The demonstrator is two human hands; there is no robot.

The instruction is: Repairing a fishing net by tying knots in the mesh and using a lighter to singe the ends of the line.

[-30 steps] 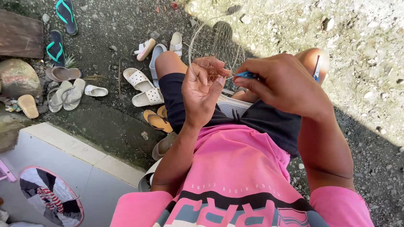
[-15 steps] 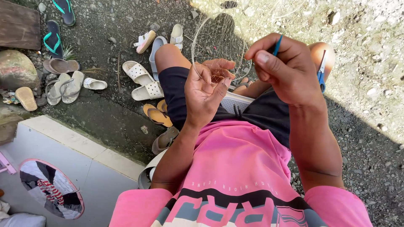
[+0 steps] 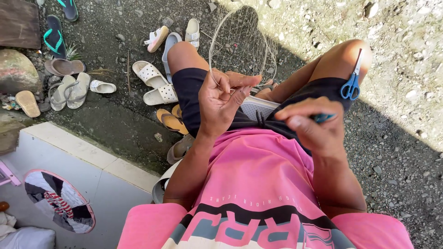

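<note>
Seemingly net thread (image 3: 217, 79) between left fingers (image 3: 224, 87)

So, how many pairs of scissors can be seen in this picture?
1. The blue-handled scissors lie on the person's right thigh, beyond the right hand. Another pair could be hidden under the legs or shirt, but none shows.

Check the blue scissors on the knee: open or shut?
Shut. The scissors lie on the right thigh, blades together as one thin point, both handle loops side by side.
</note>
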